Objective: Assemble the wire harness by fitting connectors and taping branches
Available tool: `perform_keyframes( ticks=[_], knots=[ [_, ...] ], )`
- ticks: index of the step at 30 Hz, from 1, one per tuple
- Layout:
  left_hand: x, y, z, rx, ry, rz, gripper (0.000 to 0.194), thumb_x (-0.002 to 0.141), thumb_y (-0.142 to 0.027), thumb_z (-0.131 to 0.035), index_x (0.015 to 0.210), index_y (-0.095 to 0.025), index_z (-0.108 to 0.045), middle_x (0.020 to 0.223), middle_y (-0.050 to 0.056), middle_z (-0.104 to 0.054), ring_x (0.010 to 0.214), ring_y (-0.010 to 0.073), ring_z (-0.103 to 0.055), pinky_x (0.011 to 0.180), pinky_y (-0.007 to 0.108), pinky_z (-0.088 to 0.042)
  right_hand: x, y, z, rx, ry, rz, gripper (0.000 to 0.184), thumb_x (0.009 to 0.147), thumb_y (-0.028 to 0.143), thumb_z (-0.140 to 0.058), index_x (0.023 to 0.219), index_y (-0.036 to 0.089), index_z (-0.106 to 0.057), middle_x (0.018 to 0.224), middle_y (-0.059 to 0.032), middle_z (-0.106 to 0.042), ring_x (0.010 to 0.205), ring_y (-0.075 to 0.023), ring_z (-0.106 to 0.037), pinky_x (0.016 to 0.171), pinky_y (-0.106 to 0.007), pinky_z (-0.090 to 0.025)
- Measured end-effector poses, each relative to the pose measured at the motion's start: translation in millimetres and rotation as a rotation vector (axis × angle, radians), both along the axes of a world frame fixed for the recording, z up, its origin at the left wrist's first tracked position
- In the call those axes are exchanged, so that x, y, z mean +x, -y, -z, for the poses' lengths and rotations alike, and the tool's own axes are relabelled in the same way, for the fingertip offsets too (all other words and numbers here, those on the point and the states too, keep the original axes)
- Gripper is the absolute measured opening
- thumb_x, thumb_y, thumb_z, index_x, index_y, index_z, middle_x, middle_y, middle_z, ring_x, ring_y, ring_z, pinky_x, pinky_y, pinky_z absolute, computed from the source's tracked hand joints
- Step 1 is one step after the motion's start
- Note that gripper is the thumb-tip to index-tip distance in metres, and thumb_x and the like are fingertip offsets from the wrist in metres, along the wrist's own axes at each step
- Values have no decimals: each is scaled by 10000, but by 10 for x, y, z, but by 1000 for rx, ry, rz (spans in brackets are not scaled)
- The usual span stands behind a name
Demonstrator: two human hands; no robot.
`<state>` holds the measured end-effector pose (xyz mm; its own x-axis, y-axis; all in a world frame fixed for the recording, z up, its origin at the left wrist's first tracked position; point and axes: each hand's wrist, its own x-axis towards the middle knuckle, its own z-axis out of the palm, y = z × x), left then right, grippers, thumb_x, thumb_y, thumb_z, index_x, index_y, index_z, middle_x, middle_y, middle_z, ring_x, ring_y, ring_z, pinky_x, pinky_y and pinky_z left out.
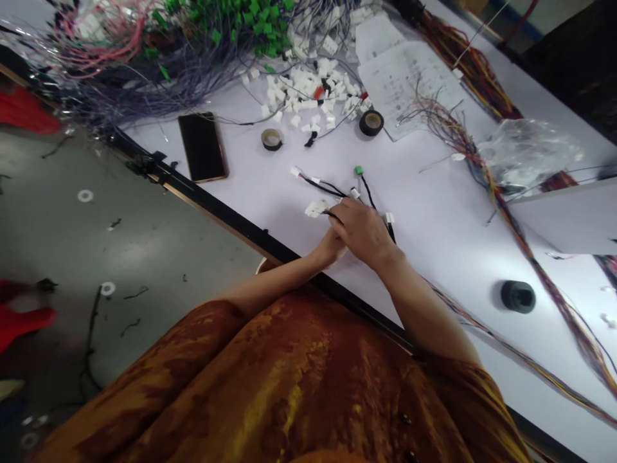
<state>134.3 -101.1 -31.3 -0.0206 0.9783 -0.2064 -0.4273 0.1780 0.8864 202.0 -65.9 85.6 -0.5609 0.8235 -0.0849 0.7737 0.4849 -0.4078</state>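
Black-sleeved wire bundle (369,191): laid low over the near edge of the smooth white tabletop (270,199), directly before the body; apparently so placed for both hands to meet on it.
Right hand (362,228): curled from above around the bundle, fingers closed on it; the branches are probably gathered this way against springing apart.
Left hand (332,247): tucked beneath the right and largely covered; whether it is gripping cannot be told.
Connector ends: a white plastic block connector (316,208) is left poking out beyond the fingertips, and a small green plastic connector (358,170) is splayed farther off; both are thus left visible.
Tape: a squat black-sided roll (272,139) and a larger black roll (371,122) are set just past the bundle, seemingly for easy reach.
Phone: a black rectangular phone (202,146) is laid flat near the table's left edge, apart from the wires.
Connector pile: loose white plastic connectors (308,93) are heaped beyond the tape; green-tipped wires (260,22) are massed behind, presumably as stock.
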Motion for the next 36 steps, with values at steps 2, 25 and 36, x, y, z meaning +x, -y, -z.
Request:
perform_keyframes(
  ticks=[2, 25, 36],
  knots=[
    [-13, 20, -36, -21, 64, 93, 292, 674, -391, -844, 701, -157, -672, 733, 56, -698, 752, 187, -649, 724, 325, -546, 77, -12, 40, -8, -156, -16, 238, 961, 216, -475, 922, 181, -707, 894, -74, -655, 823, -185, -613, 751, -309, -452],
    [-84, 114, -211, -37, 54, 269, 372, 788, -488, -738, 735, -126, -669, 709, 53, -683, 681, 145, -638, 737, 318, -517, 3, -387, 150, -595, -321, 19, 280, 758, 294, -612, 564, 182, -444, 558, 65, -330, 575, -80, -328, 581, -277, -251],
    [-116, 148, -289, -108, 140, 326, 563, 690, -671, -755, 642, -131, -605, 559, 2, -573, 486, 79, -515, 506, 238, -421, -5, -454, 244, -638, -304, -19, 181, 763, 323, -662, 684, 161, -640, 580, 60, -445, 583, -82, -394, 577, -262, -289]
  ],
)
